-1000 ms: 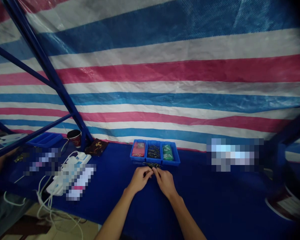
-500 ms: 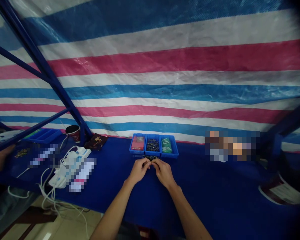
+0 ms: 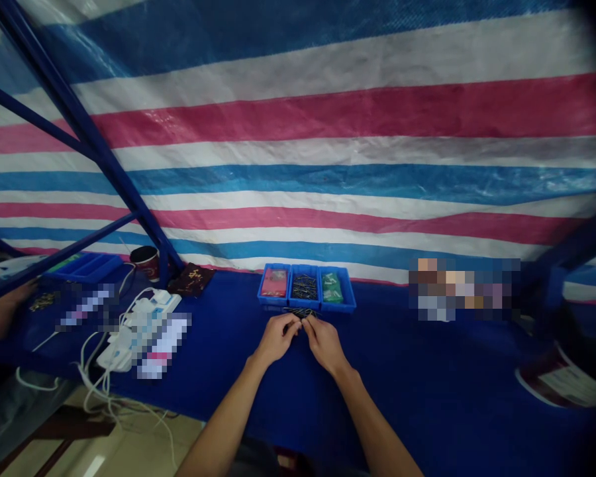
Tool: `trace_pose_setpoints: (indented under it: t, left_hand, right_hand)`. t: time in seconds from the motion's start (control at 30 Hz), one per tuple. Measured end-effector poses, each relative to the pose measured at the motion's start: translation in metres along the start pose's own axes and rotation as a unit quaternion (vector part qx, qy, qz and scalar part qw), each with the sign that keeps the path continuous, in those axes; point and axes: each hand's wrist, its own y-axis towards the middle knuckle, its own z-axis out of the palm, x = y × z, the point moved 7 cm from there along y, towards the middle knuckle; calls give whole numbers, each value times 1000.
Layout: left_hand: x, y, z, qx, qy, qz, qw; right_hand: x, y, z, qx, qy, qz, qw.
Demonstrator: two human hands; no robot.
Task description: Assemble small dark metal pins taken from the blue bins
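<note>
My left hand point(image 3: 280, 336) and my right hand point(image 3: 324, 341) meet over the blue table, fingertips pinched and almost touching. Whatever small piece they pinch is too small to make out. Just beyond the fingertips lies a little heap of dark, thin, screw-like pieces point(image 3: 302, 311), partly covered by the hands. Behind it, three blue bins stand side by side. The left bin holds a pink packet point(image 3: 274, 285), the middle one dark screw-like pieces point(image 3: 304, 287), the right one a green packet point(image 3: 332, 289).
Left on the table point(image 3: 218, 358) are a white power strip point(image 3: 153, 318) with cables, a brown wrapper point(image 3: 191, 279) and a dark cup point(image 3: 145, 262). A co-worker's hand point(image 3: 17, 298) is at far left near brass-coloured pieces point(image 3: 43, 301). A large tub point(image 3: 566, 377) stands right.
My right fingertips have shifted slightly right, a little away from the left ones. At far left the co-worker's hand has moved up and inward. The view has tilted slightly.
</note>
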Motion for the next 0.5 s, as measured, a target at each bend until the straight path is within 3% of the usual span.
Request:
trace_pose_setpoints:
  t: [0.5]
  left_hand:
    - [17,-3,4,12,-64,-40,997]
  right_hand:
    - [4,2,-5,-6,77,13,997]
